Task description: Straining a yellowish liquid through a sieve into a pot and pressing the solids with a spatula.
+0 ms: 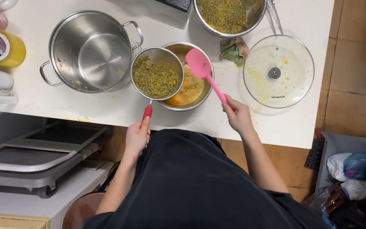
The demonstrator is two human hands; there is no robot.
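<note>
My left hand grips the red handle of a metal sieve full of yellow-green pulp and dark seeds. The sieve rests over the left rim of a steel bowl holding orange juice. My right hand holds a pink spatula by its handle, its blade raised above the bowl, just right of the sieve.
A large empty steel pot stands left of the sieve. A second steel bowl of seedy pulp sits at the back. A glass lid lies on the right, some leaves beside it. The white table's edge runs near my body.
</note>
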